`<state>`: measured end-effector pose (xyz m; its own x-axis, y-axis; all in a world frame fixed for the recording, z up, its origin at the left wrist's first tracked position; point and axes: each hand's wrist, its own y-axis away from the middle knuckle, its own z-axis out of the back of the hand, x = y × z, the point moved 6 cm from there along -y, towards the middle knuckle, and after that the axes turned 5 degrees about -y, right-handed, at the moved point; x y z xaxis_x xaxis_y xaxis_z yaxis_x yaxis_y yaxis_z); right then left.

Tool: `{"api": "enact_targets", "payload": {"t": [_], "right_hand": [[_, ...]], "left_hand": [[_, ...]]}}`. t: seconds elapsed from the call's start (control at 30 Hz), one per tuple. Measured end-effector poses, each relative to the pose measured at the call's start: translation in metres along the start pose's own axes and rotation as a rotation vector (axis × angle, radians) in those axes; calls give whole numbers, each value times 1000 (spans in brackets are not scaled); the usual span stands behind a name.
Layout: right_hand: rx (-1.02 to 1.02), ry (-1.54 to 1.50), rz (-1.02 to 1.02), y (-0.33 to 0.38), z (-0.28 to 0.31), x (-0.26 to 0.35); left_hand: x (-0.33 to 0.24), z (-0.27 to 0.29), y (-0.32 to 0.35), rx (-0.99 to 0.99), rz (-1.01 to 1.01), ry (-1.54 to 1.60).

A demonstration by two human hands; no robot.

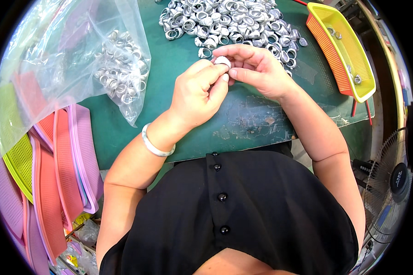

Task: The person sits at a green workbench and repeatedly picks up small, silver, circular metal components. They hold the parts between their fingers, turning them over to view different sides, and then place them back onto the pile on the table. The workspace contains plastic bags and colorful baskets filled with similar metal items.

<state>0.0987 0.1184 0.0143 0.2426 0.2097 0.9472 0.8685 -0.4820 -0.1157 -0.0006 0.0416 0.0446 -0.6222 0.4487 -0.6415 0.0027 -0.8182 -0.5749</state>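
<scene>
Both hands, left hand [199,94] and right hand [257,68], pinch one small silver metal ring [223,60] over the green table mat [170,59]. Huge loose ring heap [229,20] left, only a few in the orange-yellow plastic basket [342,48].

A worn green table [243,119] carries a heap of small silver rings [229,20] along its far edge. A clear plastic bag of rings [119,73] lies at the left edge. A yellow and orange basket [342,46] rests at the far right corner, holding a few rings.
</scene>
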Motion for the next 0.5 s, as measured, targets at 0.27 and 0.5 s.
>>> {"api": "enact_targets", "payload": {"t": [0.27, 0.5], "right_hand": [[2, 22, 76, 1, 0, 3], [-16, 113, 128, 2, -1, 8]], "left_hand": [[-2, 1, -1, -5, -30, -72], [-1, 2, -1, -6, 27, -8]]}}
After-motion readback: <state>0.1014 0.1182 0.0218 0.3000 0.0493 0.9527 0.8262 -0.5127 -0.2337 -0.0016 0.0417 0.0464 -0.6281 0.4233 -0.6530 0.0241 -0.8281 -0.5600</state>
